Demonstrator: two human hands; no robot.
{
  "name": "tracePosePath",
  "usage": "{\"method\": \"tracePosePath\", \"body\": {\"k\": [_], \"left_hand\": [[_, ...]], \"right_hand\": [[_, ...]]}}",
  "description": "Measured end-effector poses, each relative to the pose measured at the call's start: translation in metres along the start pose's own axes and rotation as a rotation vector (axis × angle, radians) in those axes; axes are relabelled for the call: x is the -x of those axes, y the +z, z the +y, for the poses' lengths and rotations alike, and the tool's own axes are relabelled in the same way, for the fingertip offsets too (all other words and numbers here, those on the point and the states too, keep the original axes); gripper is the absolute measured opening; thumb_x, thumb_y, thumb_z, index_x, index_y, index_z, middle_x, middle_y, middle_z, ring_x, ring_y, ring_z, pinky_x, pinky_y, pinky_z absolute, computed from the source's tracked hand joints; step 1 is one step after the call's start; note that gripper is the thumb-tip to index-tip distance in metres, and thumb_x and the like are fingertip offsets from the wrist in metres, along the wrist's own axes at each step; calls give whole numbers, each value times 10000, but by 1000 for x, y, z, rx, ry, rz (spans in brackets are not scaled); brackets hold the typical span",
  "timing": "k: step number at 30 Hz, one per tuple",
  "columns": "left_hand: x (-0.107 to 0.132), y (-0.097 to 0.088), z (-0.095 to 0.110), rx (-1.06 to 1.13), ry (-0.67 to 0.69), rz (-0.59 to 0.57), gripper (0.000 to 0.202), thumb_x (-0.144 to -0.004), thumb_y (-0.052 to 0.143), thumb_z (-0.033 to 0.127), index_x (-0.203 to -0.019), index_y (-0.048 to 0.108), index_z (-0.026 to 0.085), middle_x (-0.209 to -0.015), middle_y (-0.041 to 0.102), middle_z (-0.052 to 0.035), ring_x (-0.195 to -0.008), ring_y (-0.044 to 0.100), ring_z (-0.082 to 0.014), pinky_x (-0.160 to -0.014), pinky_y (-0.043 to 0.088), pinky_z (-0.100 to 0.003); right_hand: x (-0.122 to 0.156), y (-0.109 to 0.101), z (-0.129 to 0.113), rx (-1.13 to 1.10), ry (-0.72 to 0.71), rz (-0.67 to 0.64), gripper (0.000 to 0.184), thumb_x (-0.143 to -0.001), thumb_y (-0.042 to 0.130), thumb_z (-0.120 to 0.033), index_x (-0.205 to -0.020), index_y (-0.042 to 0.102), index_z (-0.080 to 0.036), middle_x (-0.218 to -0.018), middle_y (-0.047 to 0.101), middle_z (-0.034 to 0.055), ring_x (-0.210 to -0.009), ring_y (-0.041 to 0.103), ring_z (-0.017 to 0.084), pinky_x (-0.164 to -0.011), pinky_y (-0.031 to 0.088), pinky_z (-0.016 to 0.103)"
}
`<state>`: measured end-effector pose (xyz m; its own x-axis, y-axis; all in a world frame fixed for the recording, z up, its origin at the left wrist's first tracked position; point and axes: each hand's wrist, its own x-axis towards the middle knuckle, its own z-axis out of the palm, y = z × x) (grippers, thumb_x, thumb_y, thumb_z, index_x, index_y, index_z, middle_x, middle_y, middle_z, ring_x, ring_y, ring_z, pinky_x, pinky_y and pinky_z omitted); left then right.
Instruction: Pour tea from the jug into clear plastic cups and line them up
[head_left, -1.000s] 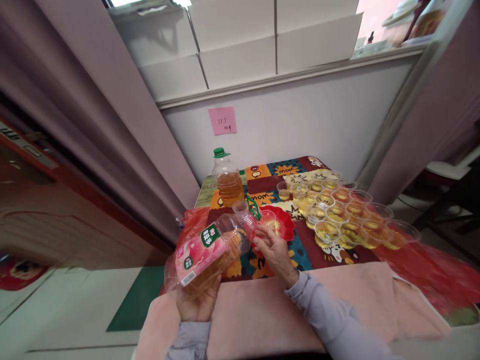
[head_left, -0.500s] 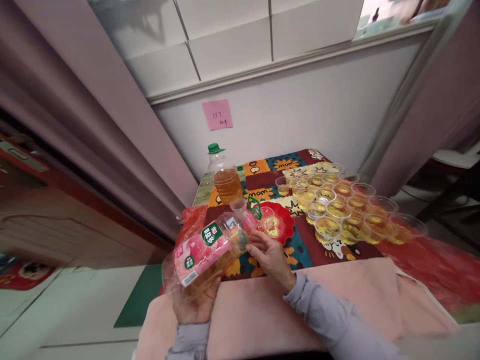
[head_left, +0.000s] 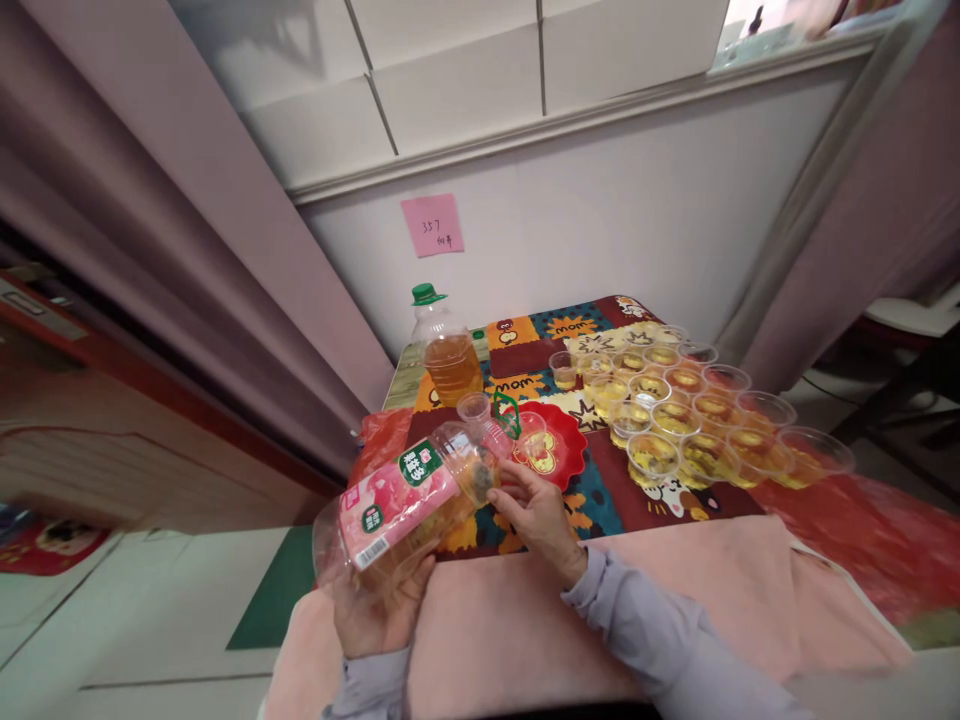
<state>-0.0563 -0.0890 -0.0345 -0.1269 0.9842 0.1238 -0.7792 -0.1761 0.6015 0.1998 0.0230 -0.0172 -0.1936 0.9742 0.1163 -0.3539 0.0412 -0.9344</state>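
A large clear plastic juice bottle (head_left: pixel 401 510) with a pink label lies tilted in front of me, its base toward the lower left and its neck end toward the red dish. My left hand (head_left: pixel 381 608) supports it from below near the base, fingers curled round its underside. My right hand (head_left: pixel 538 512) grips its shoulder with thumb and fingers; the contact is partly hidden. A green plastic loop (head_left: pixel 507 415) shows by the neck end. Just beyond are a clear plastic cup (head_left: pixel 474 408) and a red scalloped dish (head_left: pixel 571 450).
Several clear cups of yellow liquid (head_left: pixel 677 418) stand close together at the right. A green-capped bottle of amber liquid (head_left: pixel 452 368) stands at the back left. A patterned cloth (head_left: pixel 517 362) covers the table, with a pink cloth (head_left: pixel 517 630) along the front edge.
The juice bottle and both hands have shifted slightly left in the view. Both hands keep their hold on the bottle. The cups and dish stay in place.
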Motion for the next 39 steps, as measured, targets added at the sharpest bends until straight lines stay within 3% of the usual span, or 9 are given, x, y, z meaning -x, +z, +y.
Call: {"method": "tracePosePath", "body": {"k": [7,12,17,26,33,39], "left_hand": [[-2,19,5,-49,-5,-20,528,-970,670,377,-1475,713,227,-1447,736,-203,-1273,731,-463,-997,642,-611],[-4,33,7,-19,-4,-35,487,-993,645,359,-1468,715,274,-1451,746,-163,-1266,750,-424,-1025,628,-610],[-6,43,11,-50,5,-13,433,-1007,630,340,-1410,754,241,-1404,771,-171,-1201,774,-439,-996,648,-606],[-6,37,20,39,-53,48,510,-1026,593,396,-1521,667,299,-1474,743,-157,-1308,734,-433,-1036,617,-653],[-5,40,22,48,-103,52,477,-1057,565,542,-1424,747,297,-1425,780,-128,-1299,741,-427,-1087,609,-612],[-6,41,24,37,-105,121,477,-1045,560,489,-1455,714,301,-1336,821,-131,-1304,740,-430,-1042,628,-629]], "right_hand": [[0,1,0,-38,-7,13,598,-827,921,-518,-1320,780,-210,-1221,859,141,-1011,866,316,-884,735,446],[1,2,0,-44,-18,24,599,-827,923,-517,-1323,781,-213,-1216,860,135,-981,867,302,-873,737,436],[1,2,-1,-45,-24,48,613,-811,932,-537,-1311,790,-213,-1180,867,131,-952,872,306,-864,740,435],[1,3,-6,-36,-22,80,647,-792,935,-567,-1303,796,-195,-1140,873,130,-913,870,302,-829,741,423],[2,2,-7,-13,-3,89,654,-782,934,-594,-1287,801,-200,-1132,877,122,-915,872,316,-830,740,443],[2,1,-6,16,-15,93,679,-796,917,-632,-1305,797,-198,-1150,874,134,-916,871,317,-843,740,453]]}}
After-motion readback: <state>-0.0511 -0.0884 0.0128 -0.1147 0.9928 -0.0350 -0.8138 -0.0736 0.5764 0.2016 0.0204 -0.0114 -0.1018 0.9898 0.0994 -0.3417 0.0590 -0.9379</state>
